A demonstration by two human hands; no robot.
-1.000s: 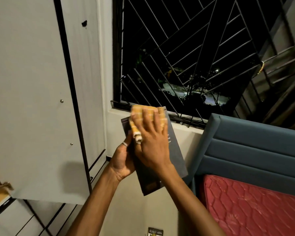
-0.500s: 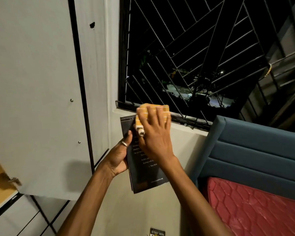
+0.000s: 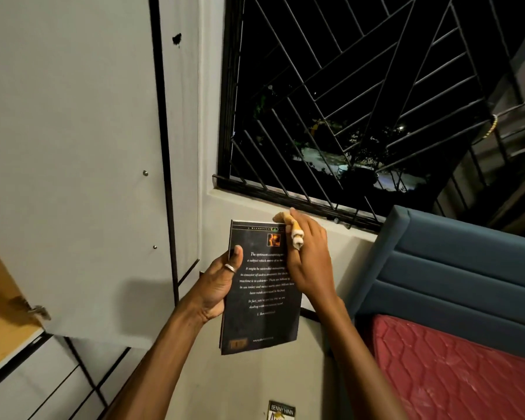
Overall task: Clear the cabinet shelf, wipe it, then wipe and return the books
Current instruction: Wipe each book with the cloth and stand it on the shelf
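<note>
Black and glossy, the thin paperback book (image 3: 261, 286) with white print on its cover was held upright in the air, below the barred window (image 3: 361, 101) and just right of the open white cabinet door (image 3: 73, 147). The person's left hand (image 3: 217, 286) held its left edge, thumb curled over the cover and the other fingers hidden behind it. The right hand (image 3: 308, 259) was at the book's upper right edge, its grip closed around a bunched yellow-orange cloth (image 3: 294, 230), of which only a twisted end showed between the fingers.

Judged from this, the task sat in its later part: a book was out of the cabinet and being wiped, so this one had evidently been cleared from the shelf. The shelf itself could not be seen; only a strip of tan wooden cabinet interior (image 3: 0, 298) showed left of the door, so whether the shelf had been wiped could not be told. Another book with a printed label (image 3: 281, 411) lay low, beneath the held book, seemingly still waiting. What remained, at least, was finishing this cover, putting the book back inside the cabinet, and dealing with the one below.
</note>
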